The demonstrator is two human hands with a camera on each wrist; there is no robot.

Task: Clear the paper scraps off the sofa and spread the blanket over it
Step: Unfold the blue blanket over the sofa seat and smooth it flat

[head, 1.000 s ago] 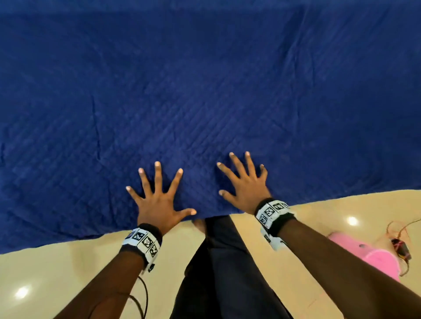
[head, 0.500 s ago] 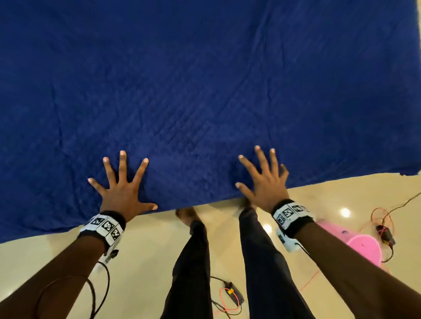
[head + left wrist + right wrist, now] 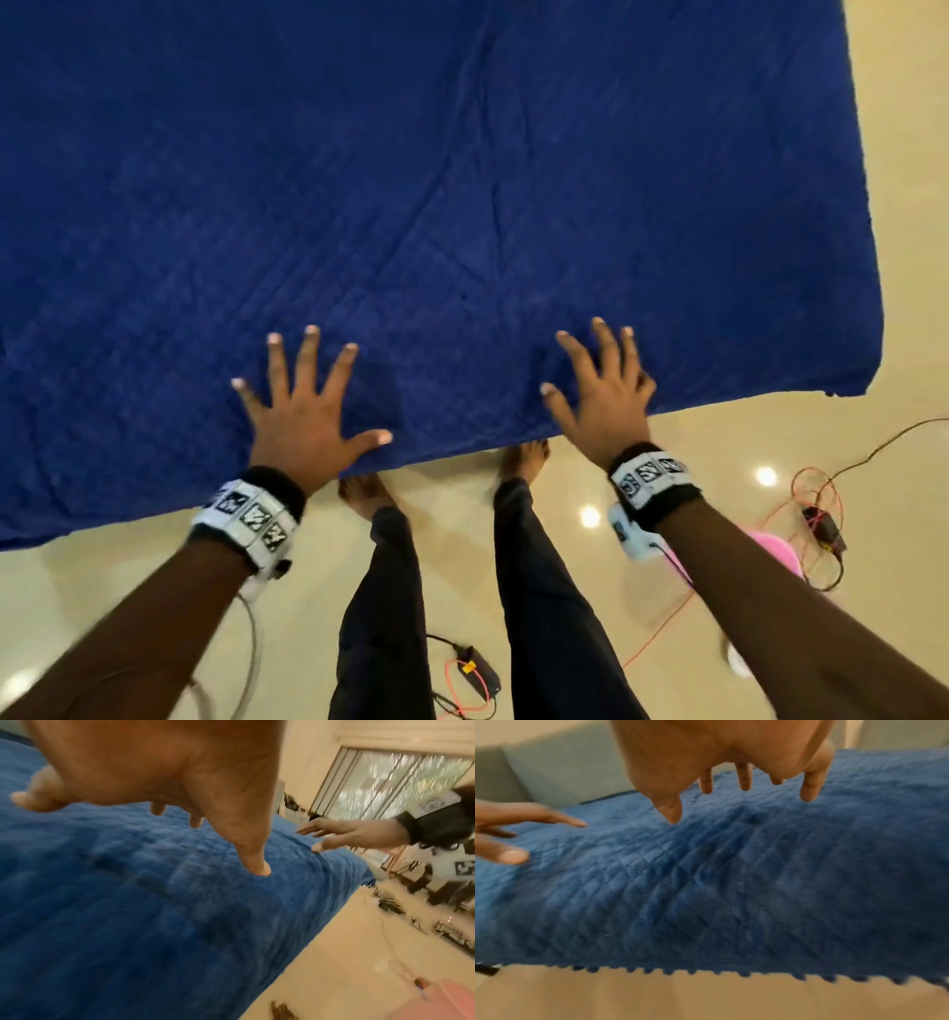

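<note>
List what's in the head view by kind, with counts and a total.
Blue blanket: 1
Hands: 2, left hand, right hand
Marker wristbands: 2
Pink object: 1
Black wired boxes: 2
Total: 8

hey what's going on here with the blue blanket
A person is standing at a sofa covered by a blue blanket. Both hands are open with fingers spread over its near edge: the left hand and the right hand. The wrist views suggest the palms are just above the fabric, fingertips at most brushing it. The blanket lies mostly flat with a few creases. No paper scraps show on it. Cables and a pink object are on the floor.
</note>
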